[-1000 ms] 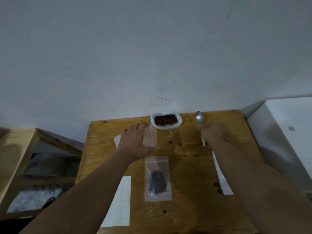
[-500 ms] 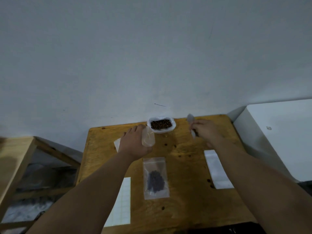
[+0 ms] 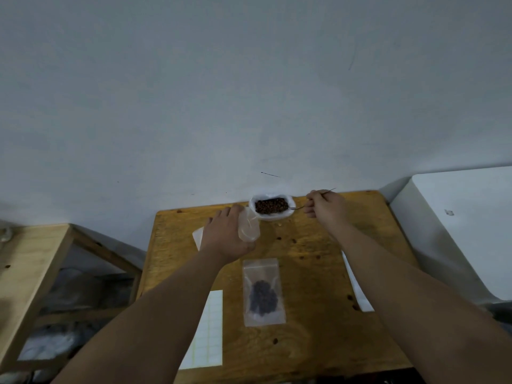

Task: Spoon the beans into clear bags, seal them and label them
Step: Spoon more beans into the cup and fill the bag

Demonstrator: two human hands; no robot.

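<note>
Head camera looks down on a wooden table (image 3: 310, 275). At its far edge, a white container (image 3: 273, 217) holds reddish-brown beans (image 3: 271, 205). The left hand (image 3: 225, 236) curls its fingers round an empty clear bag (image 3: 248, 227), held upright just left of the container. The right hand (image 3: 327, 206) pinches a thin metal spoon (image 3: 297, 208), whose bowl touches the container's right rim. Nearer, a filled bag (image 3: 263, 293) with a dark clump of beans lies flat, with a white label sheet (image 3: 207, 333) to its left.
</note>
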